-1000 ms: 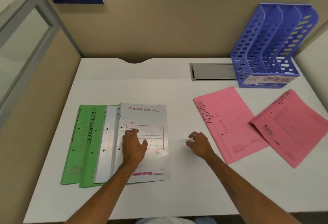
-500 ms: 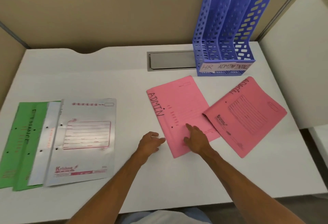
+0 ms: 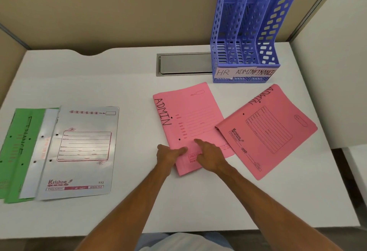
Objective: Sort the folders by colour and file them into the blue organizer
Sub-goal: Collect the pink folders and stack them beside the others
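Pink card marked ADMIN lay under both hands: the near pink folder (image 3: pixel 190 119) rested flat on the white desk (image 3: pixel 198 201), just in front of the blue organizer (image 3: pixel 248 32), and its right lower corner was tucked beneath a second pink folder (image 3: pixel 270 131) that sat askew. The left hand (image 3: pixel 170 155) gripped the near folder's lower left edge, thumb laid on top and the other fingers curled at the edge; whether they reached beneath could not be told. The right hand (image 3: pixel 210 155) pressed on the cover beside it, forefinger stretched straight and the remaining fingers loosely bent, holding nothing. The organizer stood upright at the back right against the partition, its three slots bare, with paper labels (image 3: pixel 244 71) reading HR, ADMIN and FINANCE across the front. A metal cable flap (image 3: pixel 184 64) sat just left of it. Well apart, at the left, a silver-white folder (image 3: pixel 83 151) overlapped another white folder and two green folders (image 3: pixel 17 141) marked FINANCE.
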`<action>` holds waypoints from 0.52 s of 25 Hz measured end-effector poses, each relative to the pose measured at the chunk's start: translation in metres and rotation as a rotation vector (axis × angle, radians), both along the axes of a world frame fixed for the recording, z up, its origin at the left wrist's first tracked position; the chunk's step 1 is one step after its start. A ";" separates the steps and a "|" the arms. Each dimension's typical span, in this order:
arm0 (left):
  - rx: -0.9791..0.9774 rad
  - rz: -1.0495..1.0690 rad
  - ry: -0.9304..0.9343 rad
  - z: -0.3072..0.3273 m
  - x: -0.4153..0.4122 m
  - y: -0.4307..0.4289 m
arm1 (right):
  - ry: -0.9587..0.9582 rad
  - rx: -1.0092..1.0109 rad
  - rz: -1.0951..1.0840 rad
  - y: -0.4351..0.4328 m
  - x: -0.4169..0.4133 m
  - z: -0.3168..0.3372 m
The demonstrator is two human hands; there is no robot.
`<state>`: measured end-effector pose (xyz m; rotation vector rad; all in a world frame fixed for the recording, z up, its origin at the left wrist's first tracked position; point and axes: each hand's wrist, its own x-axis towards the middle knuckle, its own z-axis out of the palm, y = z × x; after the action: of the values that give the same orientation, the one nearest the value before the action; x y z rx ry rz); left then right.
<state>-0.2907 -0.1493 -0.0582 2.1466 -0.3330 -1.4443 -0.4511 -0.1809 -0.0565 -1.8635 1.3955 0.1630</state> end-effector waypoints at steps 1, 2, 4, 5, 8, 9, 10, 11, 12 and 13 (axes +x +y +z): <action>-0.003 -0.020 -0.052 0.001 -0.003 -0.002 | -0.009 0.005 0.007 -0.001 -0.001 0.000; -0.002 -0.049 -0.098 0.002 -0.005 -0.003 | -0.022 0.011 0.009 -0.003 -0.002 0.000; -0.029 -0.123 -0.166 0.002 -0.008 -0.004 | -0.063 0.034 -0.032 -0.005 -0.005 0.001; -0.047 -0.149 -0.177 -0.001 -0.006 -0.005 | -0.099 0.046 -0.073 -0.006 -0.006 0.001; -0.093 -0.113 -0.112 0.000 0.009 -0.007 | -0.216 0.031 -0.204 -0.011 -0.008 0.002; -0.111 -0.111 -0.110 0.001 0.017 -0.007 | -0.241 0.013 -0.239 -0.013 -0.007 0.003; -0.125 -0.129 -0.123 0.004 0.026 -0.006 | -0.259 -0.005 -0.269 -0.016 -0.005 0.004; -0.140 -0.151 -0.135 0.006 0.036 -0.005 | -0.273 -0.016 -0.298 -0.018 -0.003 0.005; -0.157 -0.167 -0.144 0.010 0.046 -0.004 | -0.284 -0.021 -0.328 -0.021 0.000 0.006; -0.181 -0.175 -0.145 0.013 0.057 -0.002 | -0.292 -0.023 -0.360 -0.023 0.005 0.007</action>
<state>-0.2338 -0.1514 -0.0451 2.1207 -0.6944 -1.2967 -0.4464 -0.2037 -0.0493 -1.5477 1.4984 -0.2951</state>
